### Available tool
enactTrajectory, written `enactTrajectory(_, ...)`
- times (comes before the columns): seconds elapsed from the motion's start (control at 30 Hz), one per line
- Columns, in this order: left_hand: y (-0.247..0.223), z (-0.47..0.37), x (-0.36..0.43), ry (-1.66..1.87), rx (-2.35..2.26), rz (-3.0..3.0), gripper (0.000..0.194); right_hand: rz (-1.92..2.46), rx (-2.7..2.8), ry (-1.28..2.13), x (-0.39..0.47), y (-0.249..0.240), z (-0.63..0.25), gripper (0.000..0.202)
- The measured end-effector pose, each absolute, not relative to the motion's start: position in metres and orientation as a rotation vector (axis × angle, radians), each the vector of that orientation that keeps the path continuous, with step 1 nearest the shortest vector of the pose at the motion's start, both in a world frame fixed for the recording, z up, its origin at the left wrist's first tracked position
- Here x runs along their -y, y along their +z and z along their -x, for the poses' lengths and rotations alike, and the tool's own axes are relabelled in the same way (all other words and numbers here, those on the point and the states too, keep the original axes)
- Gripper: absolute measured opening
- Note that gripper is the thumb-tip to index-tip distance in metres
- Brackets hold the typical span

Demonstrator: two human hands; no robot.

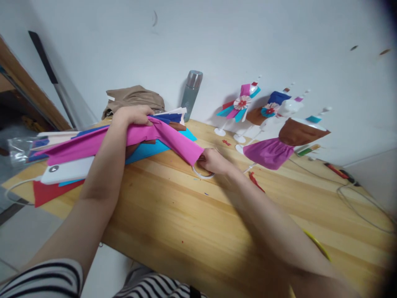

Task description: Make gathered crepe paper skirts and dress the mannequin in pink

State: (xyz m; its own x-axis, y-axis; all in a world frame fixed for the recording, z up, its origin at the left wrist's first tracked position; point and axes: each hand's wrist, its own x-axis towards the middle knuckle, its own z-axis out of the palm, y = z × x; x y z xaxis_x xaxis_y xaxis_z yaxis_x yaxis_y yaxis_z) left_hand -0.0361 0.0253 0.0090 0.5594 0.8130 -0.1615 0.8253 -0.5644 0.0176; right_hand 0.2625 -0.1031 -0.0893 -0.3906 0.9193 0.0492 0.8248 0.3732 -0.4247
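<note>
A long strip of magenta crepe paper [178,142] lies over a pile of folded coloured sheets. My left hand [138,115] is closed on its upper edge, near a gathered fold. At the strip's right end is my right hand [214,160], with its fingers curled. What it grips is mostly hidden; a pale ring [203,175] shows just below its fingers. Beneath the strip, blue sheets [149,151] stick out, with brown and white edges around them.
A white power bank [66,170] with a cable lies left, over a red sheet [56,192]. Behind stand a bottle [191,93], a brown cloth bundle [136,97] and several small mannequins dressed in coloured paper, one in a magenta skirt [269,153]. A red cutter [336,170] lies right.
</note>
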Motion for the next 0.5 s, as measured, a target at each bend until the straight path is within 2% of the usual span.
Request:
enactTrajectory(0.13,0.011,0.038,-0.024,-0.198,-1.451,-2.685,0.041,1.376,2.497,0.383,0.120,-0.100,-0.262,0.030)
enactTrajectory(0.33,0.010,0.048,-0.024,-0.105,-1.624,-2.734,0.039,1.196,2.637,0.261,0.148,-0.096,-0.276,0.025)
enactTrajectory(0.5,0.007,0.054,-0.026,-0.097,-1.679,-2.677,0.036,1.185,2.666,0.198,0.166,-0.091,-0.288,0.033)
